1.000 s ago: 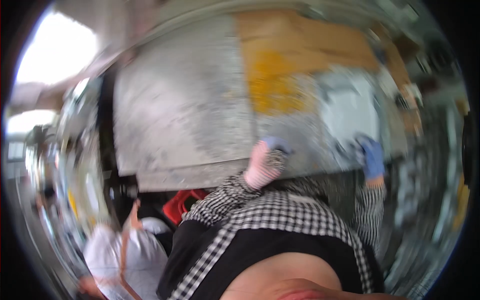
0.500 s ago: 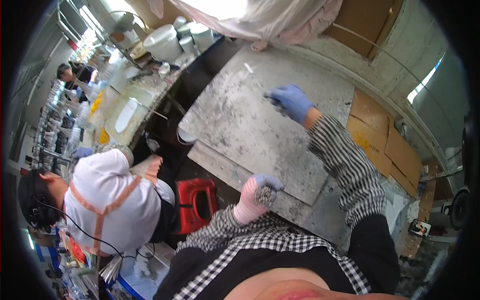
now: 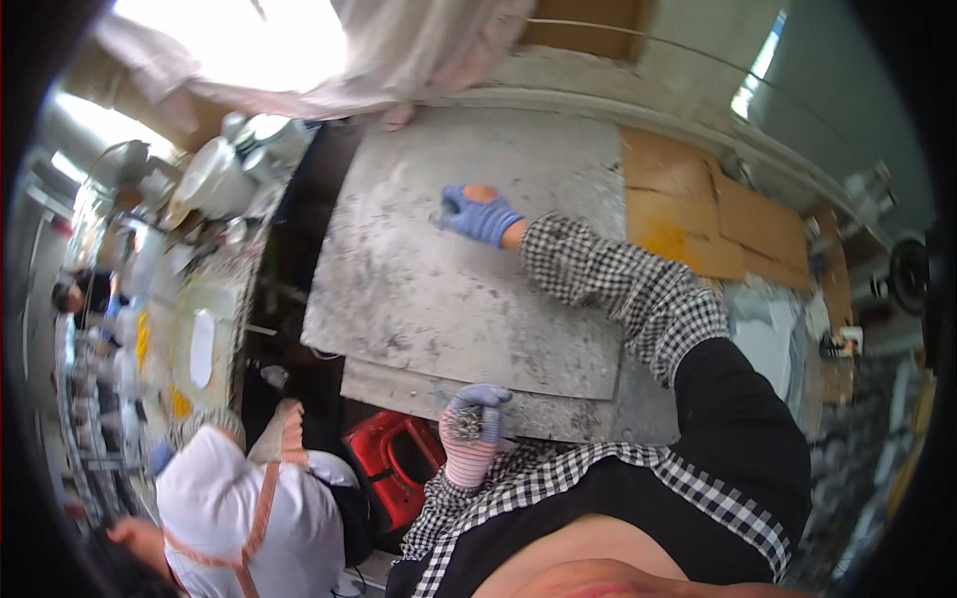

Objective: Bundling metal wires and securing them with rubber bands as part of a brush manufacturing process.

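My right hand (image 3: 480, 215), in a blue glove with a bare patch of skin showing, is over the upper part of a grey, paint-flecked board (image 3: 498, 299). Its fingers are curled in, and whatever they may hold is hidden. Close to my body, at the board's near edge, is my left hand (image 3: 473, 429) in a pink-striped glove with bluish fingers and a dark, grimy patch. Those fingers are bent together too; I cannot make out anything in them. Under the main board lies a second grey sheet (image 3: 384, 387), its near edge sticking out.
Brown cardboard (image 3: 673, 214) lies right of the board. A red plastic stool (image 3: 394, 468) stands at the lower left, beside a co-worker in white (image 3: 254, 498). White buckets (image 3: 216, 174) crowd a cluttered bench at left. A pale cloth (image 3: 439, 50) hangs at the back.
My view has turned, so the board sits further left. My right hand has turned over and its fingers have closed. The small white strip on the board's far part no longer shows.
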Tool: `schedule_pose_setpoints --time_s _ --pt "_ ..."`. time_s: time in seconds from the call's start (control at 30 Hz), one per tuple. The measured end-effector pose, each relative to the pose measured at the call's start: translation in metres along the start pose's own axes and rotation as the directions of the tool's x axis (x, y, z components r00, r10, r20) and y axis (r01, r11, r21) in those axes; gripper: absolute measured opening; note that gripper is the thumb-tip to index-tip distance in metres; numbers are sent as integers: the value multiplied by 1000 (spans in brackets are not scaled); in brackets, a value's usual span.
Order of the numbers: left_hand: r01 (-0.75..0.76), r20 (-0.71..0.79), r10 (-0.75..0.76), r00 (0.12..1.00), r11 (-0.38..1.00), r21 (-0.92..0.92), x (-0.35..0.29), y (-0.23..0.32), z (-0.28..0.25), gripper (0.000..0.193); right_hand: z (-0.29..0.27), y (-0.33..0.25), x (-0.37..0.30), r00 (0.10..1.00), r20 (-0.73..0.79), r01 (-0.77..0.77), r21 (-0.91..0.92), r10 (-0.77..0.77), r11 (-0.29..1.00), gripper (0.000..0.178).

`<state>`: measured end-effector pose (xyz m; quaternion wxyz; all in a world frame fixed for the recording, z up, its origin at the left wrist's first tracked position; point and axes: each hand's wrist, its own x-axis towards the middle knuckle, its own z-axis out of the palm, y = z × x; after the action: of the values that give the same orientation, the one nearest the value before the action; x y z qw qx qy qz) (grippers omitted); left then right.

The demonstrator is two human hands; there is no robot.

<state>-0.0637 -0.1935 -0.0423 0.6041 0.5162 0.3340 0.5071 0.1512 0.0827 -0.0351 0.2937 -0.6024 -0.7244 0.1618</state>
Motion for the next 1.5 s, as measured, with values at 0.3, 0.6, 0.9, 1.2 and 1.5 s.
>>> schedule_pose_setpoints --time_s 0.3,0.6,0.9,1.2,1.5 --pt "67 154 -72 986 997 40 29 -7 33 6 -177 253 -39 712 -435 -672 -194 551 715 52" --pt "127 124 -135 983 989 69 19 -13 52 6 -194 290 0 320 -261 -945 -19 911 327 74" --pt "165 144 -178 973 981 102 23 -16 77 10 -187 322 -13 321 -408 -946 -103 855 306 68" --pt "214 124 -225 966 972 96 14 -21 87 9 -168 347 -32 726 -565 -676 -484 392 556 36" --pt "387 275 -333 902 906 -173 22 -9 82 12 -204 247 -115 863 -434 -453 -435 260 778 25"
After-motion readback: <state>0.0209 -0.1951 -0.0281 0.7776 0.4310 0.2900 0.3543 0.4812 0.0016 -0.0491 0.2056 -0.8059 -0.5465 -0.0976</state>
